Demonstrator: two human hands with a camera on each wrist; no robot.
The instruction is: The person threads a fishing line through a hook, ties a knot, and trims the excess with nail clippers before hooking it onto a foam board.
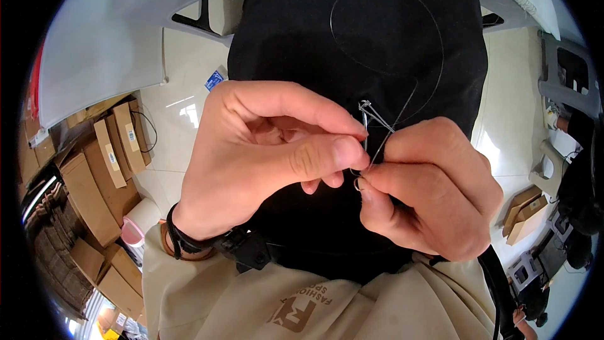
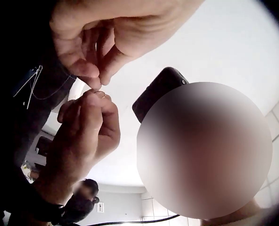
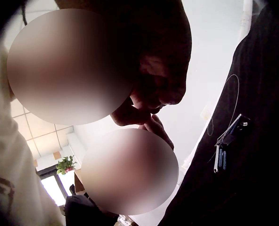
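In the head view, the left hand (image 1: 270, 145) pinches something thin between thumb and index fingertip. Against it, the right hand (image 1: 434, 189) pinches a fine thread (image 1: 385, 140), with a small loop at its thumb tip. The thread curves in a wide loop over black cloth (image 1: 283, 31). Just beyond the fingertips, small silvery metal pieces (image 1: 366, 107) lie on the cloth; the right wrist view shows these metal pieces (image 3: 224, 146) beside the thread. The left wrist view has both hands' fingertips meeting. What exactly lies between the fingertips is too small to tell.
Cardboard boxes (image 1: 94, 195) and a pink-rimmed bin (image 1: 133, 232) stand at the left. A blue packet (image 1: 214, 80) lies on the tiled floor. Grey plastic stools (image 1: 569, 75) and another open box (image 1: 525, 214) are at the right, with other people near the edge.
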